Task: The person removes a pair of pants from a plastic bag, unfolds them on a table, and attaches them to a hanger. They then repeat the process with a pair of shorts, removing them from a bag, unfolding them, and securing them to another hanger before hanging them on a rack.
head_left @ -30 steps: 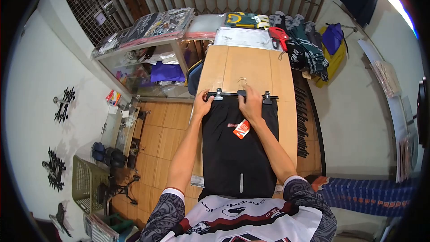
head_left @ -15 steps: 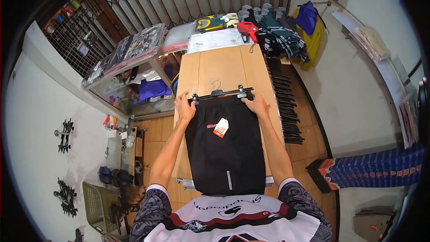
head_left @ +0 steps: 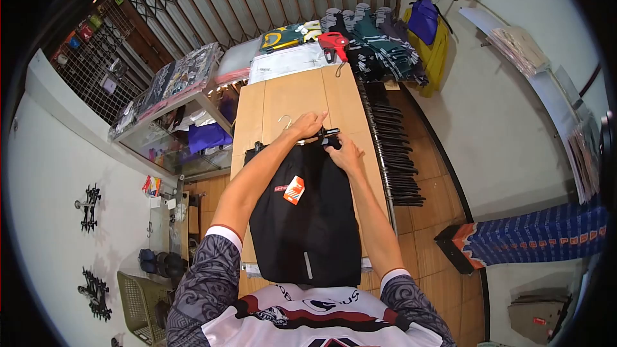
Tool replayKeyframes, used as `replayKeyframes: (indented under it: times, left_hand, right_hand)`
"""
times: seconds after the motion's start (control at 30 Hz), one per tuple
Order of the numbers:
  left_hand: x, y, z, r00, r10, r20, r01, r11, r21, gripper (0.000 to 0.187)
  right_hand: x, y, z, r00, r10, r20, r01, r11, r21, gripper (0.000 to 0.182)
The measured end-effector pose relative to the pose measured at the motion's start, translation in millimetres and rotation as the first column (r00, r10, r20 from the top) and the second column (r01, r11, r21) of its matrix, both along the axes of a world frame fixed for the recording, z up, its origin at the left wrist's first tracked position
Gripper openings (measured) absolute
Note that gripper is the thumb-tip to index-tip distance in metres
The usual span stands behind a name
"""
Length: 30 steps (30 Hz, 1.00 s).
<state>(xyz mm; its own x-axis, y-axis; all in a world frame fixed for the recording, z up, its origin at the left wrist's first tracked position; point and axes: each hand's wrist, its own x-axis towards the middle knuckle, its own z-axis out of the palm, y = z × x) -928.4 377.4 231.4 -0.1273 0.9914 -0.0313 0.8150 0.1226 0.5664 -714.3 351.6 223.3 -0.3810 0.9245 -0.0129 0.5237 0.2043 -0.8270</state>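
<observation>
Black shorts (head_left: 305,225) with an orange-white tag (head_left: 294,190) lie on the cardboard-topped table (head_left: 257,108), waistband toward the far end. A hanger (head_left: 285,121) with clips runs along the waistband; its hook points away from me. My left hand (head_left: 307,126) reaches across to the right clip, fingers closed around the hanger there. Beside it, my right hand (head_left: 345,153) pinches the waistband's right corner just under that clip. The left clip (head_left: 258,146) sits at the other corner, partly behind my left forearm.
A red tag gun (head_left: 334,44) rests on white packets (head_left: 283,64) at the far end. Socks (head_left: 379,42) are piled at the far right, above a row of black hangers (head_left: 395,154). At the left stands a glass display case (head_left: 177,128).
My left hand has left the left clip and crossed to the right clip, beside my right hand. The whole view has shifted, so the table appears farther left.
</observation>
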Motion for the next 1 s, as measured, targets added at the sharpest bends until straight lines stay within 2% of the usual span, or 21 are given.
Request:
replayKeyframes:
  times: [0.03,0.07,0.27,0.37,0.47,0.67,0.77,0.87,0.97,1.0]
  left_hand:
    - [-2.1,6.5,-4.0,1.000,-0.011,0.006,0.011,1.000,0.017,0.082]
    - [1.3,6.6,8.4,1.000,-0.002,0.028,0.004,0.996,-0.090,0.085]
    - [15.2,12.1,25.8,0.999,0.044,0.002,-0.043,0.983,-0.178,0.088]
    - [14.8,8.6,29.6,0.992,0.119,0.039,-0.114,0.988,-0.105,0.083]
    - [14.4,7.9,30.7,0.975,0.215,0.059,-0.219,0.971,0.091,0.076]
    - [12.3,8.7,29.8,0.962,0.273,-0.002,-0.267,0.945,0.189,0.068]
    - [21.6,3.6,32.8,0.966,0.259,-0.017,-0.252,0.950,0.185,0.066]
    - [29.6,-0.7,33.5,0.964,0.264,-0.027,-0.255,0.951,0.175,0.064]
    - [36.8,-3.7,41.8,0.966,0.257,-0.023,-0.251,0.957,0.145,0.063]
    - [39.1,-5.8,46.2,0.968,0.252,-0.021,-0.247,0.960,0.130,0.062]
  right_hand:
    - [-1.1,-0.2,-0.1,1.000,0.003,-0.017,-0.003,1.000,-0.005,0.048]
    - [-3.3,-4.0,-0.6,0.994,-0.047,-0.097,0.050,0.998,0.032,0.042]
    - [-8.1,2.2,-15.9,0.996,-0.029,-0.079,0.030,0.999,0.010,0.047]
    - [-6.0,5.2,-25.1,0.998,-0.003,-0.067,0.005,0.999,0.032,0.049]
    - [-3.4,6.5,-26.1,0.990,0.034,-0.137,-0.031,0.999,0.018,0.047]
    - [8.9,7.4,-8.0,0.972,0.079,-0.222,-0.103,0.990,-0.099,0.044]
    - [-0.4,10.7,-30.6,0.929,-0.012,-0.369,-0.002,0.999,-0.037,0.043]
    - [-4.1,16.0,-43.1,0.882,-0.042,-0.469,0.006,0.997,-0.078,0.039]
    - [-3.6,20.0,-42.8,0.746,-0.105,-0.657,-0.129,0.946,-0.297,0.034]
    - [-2.7,20.5,-41.4,0.733,-0.110,-0.671,-0.148,0.938,-0.315,0.033]
